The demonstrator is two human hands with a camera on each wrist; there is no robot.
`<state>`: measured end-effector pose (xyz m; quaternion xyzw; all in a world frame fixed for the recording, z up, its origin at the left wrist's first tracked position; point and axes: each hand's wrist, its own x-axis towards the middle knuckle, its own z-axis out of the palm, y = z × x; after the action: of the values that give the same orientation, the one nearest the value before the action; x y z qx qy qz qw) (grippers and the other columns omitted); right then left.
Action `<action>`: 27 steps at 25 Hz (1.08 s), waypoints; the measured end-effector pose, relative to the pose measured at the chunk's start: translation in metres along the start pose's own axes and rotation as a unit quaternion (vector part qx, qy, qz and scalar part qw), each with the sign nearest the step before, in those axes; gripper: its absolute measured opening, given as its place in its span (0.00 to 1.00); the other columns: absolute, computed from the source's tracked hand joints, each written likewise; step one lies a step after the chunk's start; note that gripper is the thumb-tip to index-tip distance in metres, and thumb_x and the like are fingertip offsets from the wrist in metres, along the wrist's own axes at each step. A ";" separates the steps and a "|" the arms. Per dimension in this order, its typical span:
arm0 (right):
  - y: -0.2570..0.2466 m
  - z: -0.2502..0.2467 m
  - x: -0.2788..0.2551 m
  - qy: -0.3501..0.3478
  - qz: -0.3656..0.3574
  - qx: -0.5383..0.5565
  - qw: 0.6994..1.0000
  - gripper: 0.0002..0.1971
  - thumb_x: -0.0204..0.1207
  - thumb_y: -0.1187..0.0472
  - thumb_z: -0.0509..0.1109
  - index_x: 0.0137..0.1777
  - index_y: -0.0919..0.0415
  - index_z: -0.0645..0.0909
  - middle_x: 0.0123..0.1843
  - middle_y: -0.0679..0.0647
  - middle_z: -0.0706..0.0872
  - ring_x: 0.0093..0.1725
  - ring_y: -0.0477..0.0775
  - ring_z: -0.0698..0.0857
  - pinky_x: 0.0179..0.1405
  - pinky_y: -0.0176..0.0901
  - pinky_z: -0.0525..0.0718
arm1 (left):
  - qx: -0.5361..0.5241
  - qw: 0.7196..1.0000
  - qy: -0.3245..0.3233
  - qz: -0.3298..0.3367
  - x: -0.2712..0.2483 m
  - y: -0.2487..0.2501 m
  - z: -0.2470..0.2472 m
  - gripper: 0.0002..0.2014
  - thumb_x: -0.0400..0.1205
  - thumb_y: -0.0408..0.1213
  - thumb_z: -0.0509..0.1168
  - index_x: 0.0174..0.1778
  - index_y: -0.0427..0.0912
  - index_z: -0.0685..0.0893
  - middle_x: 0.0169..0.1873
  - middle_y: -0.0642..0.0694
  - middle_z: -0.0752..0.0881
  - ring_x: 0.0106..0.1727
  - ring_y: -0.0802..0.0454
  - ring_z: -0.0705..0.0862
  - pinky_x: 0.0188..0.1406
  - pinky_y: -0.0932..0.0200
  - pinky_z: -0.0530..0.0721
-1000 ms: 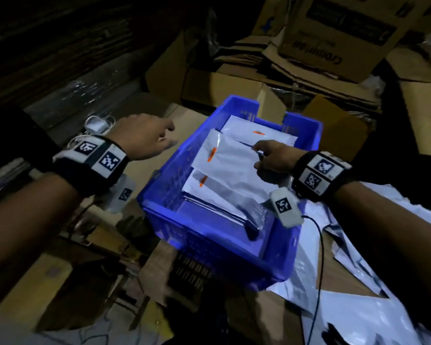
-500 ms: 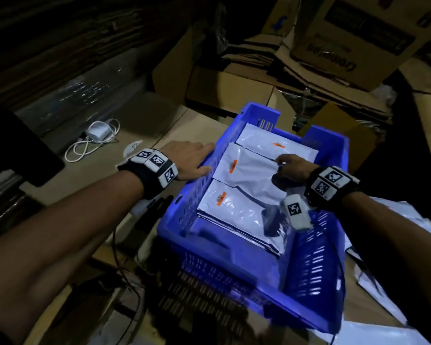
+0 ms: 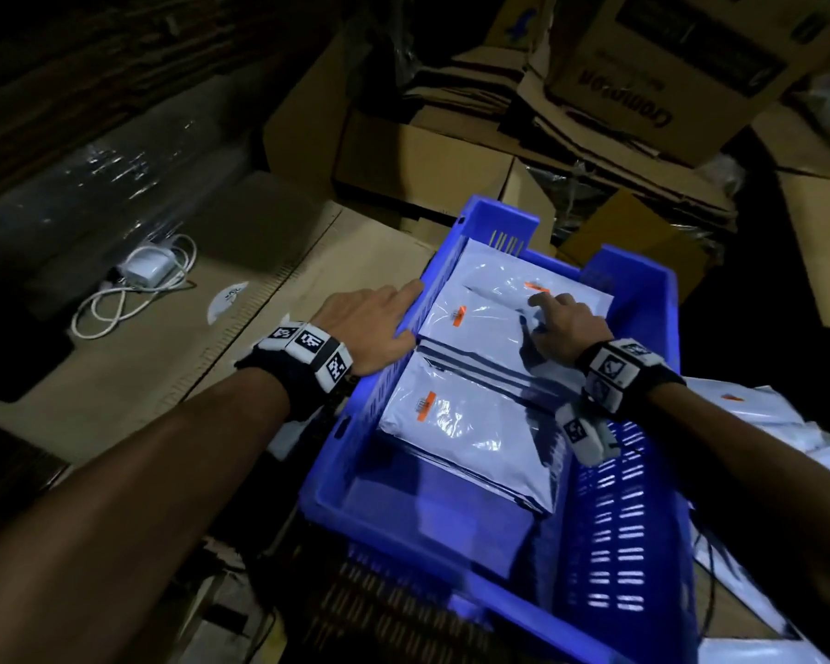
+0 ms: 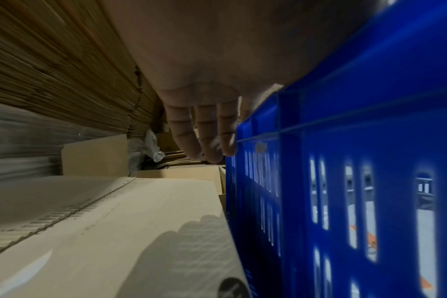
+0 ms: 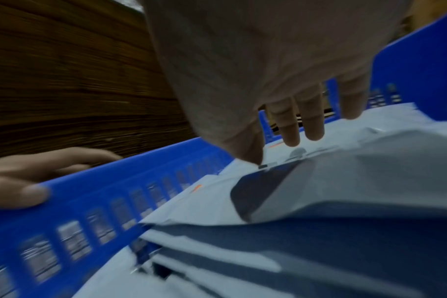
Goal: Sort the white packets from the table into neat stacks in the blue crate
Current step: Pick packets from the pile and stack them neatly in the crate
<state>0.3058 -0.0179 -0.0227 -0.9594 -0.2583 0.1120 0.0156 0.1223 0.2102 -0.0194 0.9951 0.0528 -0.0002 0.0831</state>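
Observation:
The blue crate [image 3: 628, 543] holds two stacks of white packets with orange tags. The near stack [image 3: 456, 424] lies flat, and the far stack [image 3: 489, 304] sits against the crate's back wall. My right hand [image 3: 566, 323] is inside the crate, its spread fingers [image 5: 291, 125] pressing down on the far stack's top packet [image 5: 370, 161]. My left hand [image 3: 379, 313] rests against the crate's left wall [image 4: 370, 141], fingers [image 4: 204, 137] straight along the outside and thumb at the rim. It also shows at the blue wall [image 5: 115, 191] as the left hand [image 5: 26, 177].
Loose white packets [image 3: 787, 424] lie on the table right of the crate. A white charger with coiled cable [image 3: 149, 270] sits on the cardboard surface [image 3: 212, 376] at the left. Cardboard boxes [image 3: 643, 64] pile up behind the crate.
My left hand came in from the left and settled on the crate's left wall. The packet my right hand held askew now lies squared on the far stack.

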 end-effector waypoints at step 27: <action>0.019 0.014 -0.028 -0.063 0.134 0.118 0.982 0.23 0.72 0.58 0.75 0.67 0.61 0.78 0.69 0.63 0.81 0.66 0.65 0.81 0.62 0.48 0.80 | -0.032 0.990 -0.132 -0.031 0.106 0.127 -0.002 0.15 0.83 0.36 0.57 0.65 0.41 0.78 0.65 0.35 0.76 0.68 0.31 0.76 0.63 0.43 0.76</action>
<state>0.2882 -0.0484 -0.0318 -0.9678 -0.1130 0.2026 0.0975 0.2405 0.0973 0.0028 0.9810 0.0727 -0.1324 0.1216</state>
